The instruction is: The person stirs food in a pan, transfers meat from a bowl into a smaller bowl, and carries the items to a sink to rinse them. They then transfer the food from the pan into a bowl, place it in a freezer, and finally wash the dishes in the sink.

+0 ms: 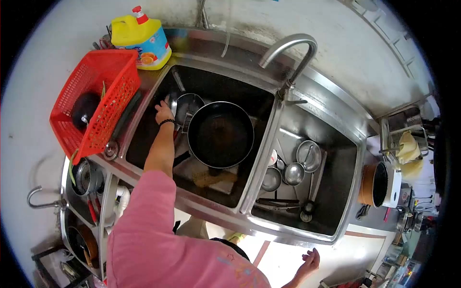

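Note:
My left hand [164, 112], with a dark beaded bracelet at the wrist, reaches into the left sink basin [149, 129]. Its fingers are closed at a shiny metal utensil [172, 102], whose full shape I cannot make out. Just right of it lies a smaller dark pan [188, 106], partly covered by a large black frying pan [221, 135] with a little liquid in it. My right hand [311, 262] hangs below the front edge of the sink, holding nothing, its fingers loosely apart.
Metal ladles [294, 174] and bowls lie in the right basin [336, 192]. A curved faucet [300, 43] rises between the basins. Left stand a red plastic basket [120, 89] and a yellow detergent jug [153, 43]. A brown pot [369, 185] sits at the right.

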A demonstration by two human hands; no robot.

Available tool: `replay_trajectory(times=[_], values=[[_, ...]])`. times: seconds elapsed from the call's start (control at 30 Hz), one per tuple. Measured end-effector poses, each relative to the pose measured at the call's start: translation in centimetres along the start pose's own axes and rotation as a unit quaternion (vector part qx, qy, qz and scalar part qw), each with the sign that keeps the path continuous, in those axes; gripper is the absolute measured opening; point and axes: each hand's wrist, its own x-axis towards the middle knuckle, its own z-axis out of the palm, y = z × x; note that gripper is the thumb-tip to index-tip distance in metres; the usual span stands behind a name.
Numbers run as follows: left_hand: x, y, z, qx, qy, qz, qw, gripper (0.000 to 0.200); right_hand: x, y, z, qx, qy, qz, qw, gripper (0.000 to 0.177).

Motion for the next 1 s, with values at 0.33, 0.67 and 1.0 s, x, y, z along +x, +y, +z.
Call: replay_trajectory(times=[0.33,0.67,1.0], values=[[5.8,-5.4,9.7,0.006,-0.149,0.095,0.984,0.080,-4.6,3.9,-1.3,-0.009,0.015,0.099,0.995,0.023],[-30.4,6.0,-3.8,-0.387,-0.226,0.387,0.806,0.043,-13.7,21.8,-11.0,-0.208,-0.237,0.155,0.936,0.056],[-78.0,10.1,-10.9,-0.161,-0.519,0.768,0.340,0.040,-19.5,32.2,-28.6,0.075,0.043,0.147,0.985,0.049]])
